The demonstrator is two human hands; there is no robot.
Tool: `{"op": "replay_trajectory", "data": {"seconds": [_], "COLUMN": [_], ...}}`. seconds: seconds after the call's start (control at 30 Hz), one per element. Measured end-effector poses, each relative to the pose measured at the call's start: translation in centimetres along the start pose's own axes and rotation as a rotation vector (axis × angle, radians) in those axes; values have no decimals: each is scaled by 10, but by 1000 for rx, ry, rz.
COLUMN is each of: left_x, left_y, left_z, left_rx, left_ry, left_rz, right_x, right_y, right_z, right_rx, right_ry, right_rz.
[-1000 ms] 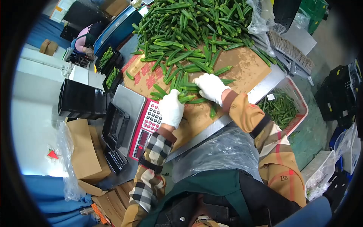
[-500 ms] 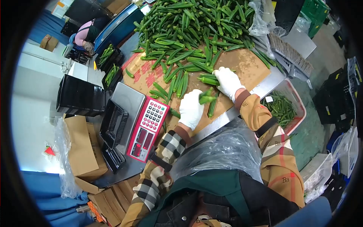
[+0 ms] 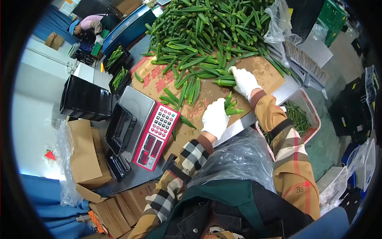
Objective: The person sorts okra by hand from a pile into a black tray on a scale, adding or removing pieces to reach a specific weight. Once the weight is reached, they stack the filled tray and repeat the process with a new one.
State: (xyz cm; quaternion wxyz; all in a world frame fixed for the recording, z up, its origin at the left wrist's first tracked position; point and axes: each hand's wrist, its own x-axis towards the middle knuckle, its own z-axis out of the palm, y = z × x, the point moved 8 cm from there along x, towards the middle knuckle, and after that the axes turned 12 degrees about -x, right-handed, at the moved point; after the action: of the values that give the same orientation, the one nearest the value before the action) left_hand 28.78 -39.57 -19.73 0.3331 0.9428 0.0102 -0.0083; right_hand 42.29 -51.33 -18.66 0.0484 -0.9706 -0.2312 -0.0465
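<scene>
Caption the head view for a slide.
Gloved left hand grips an okra bunch; right hand holds pods beside the pile.

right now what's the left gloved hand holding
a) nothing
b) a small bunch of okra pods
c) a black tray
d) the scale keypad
b: the left hand is closed around a few okra pods above the cardboard, while the right hand is at the edge of the okra pile.

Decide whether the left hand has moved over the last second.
Yes. The left hand, holding okra, moved rightward, away from the red scale keypad.
</scene>
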Motion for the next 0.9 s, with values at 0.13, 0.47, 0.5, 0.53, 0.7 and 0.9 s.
{"op": "replay_trajectory", "data": {"seconds": [0.13,0.47,0.5,0.53,0.7,0.9], "left_x": [-11,-39,-44,-48,-62,-88], "left_y": [-10,-26,-27,-28,-50,-63], "left_z": [-29,-59,-62,-66,-95,-200], "left_rx": [-281,-1959,-1969,-1978,-1876,-1550], "left_ry": [-24,-181,-158,-134,-38,46], "left_rz": [-80,-375,-378,-378,-368,-229], "right_x": [4,-95,-101,-105,-103,-67], "right_y": [8,-97,-104,-111,-149,-242], "right_z": [13,14,17,20,6,-40], "right_rx": [18,1817,1776,1823,1784,1918], "right_ry": [7,-438,-500,-481,-514,-595], "right_rz": [27,217,237,263,245,14]}}
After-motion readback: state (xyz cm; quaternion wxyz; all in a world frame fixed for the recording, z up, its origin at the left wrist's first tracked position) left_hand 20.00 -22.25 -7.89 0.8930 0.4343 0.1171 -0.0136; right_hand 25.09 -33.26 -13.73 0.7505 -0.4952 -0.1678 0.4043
